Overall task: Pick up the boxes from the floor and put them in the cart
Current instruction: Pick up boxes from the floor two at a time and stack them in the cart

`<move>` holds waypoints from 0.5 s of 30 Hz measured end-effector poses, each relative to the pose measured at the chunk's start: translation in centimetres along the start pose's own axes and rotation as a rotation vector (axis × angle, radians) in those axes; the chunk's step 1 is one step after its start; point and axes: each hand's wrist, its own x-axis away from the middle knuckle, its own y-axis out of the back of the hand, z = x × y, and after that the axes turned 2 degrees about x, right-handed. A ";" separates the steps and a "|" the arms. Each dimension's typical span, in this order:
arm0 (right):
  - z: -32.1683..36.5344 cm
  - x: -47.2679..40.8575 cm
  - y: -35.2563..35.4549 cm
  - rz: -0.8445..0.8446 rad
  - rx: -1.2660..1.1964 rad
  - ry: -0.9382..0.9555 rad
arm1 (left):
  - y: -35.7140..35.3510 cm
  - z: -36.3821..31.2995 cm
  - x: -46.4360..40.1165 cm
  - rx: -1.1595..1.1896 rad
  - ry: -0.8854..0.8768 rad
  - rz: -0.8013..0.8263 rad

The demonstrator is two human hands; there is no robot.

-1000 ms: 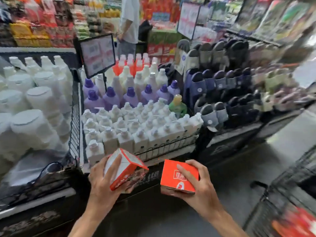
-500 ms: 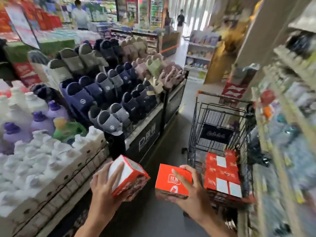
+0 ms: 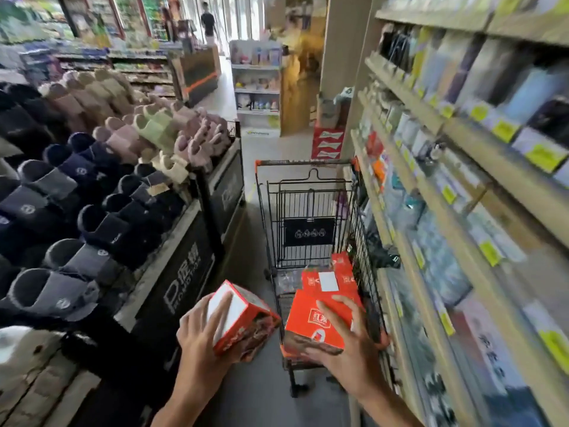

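Left hand (image 3: 203, 337) grips one orange box (image 3: 238, 318) just left of the cart (image 3: 308, 211); right hand (image 3: 348, 340) clamps a second orange box (image 3: 317, 318) over the cart's near end, above boxes already inside (image 3: 329, 280). Both look light, stiff cardboard — slick print, so hold across opposite faces. Left box is tilted, long axis running up-left to down-right; right box lies flatter, long axis roughly toward the cart's far end.

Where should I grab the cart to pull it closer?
Take the orange handle bar at the far end of the cart, coming from above. It is the only smooth straight bar; the sides are thin wire. Both hands hold boxes now.
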 end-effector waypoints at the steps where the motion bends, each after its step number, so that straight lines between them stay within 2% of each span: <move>1: -0.8 -0.1 0.2 -0.018 0.017 -0.022 | -0.8 -0.2 -1.0 0.005 -0.010 0.022; 9: -7.4 -4.7 0.1 -0.065 0.070 -0.130 | -8.3 0.7 -10.5 0.071 -0.073 0.120; 15: -12.0 -11.4 -2.1 -0.020 0.125 -0.281 | -14.1 3.3 -19.9 0.104 -0.070 0.210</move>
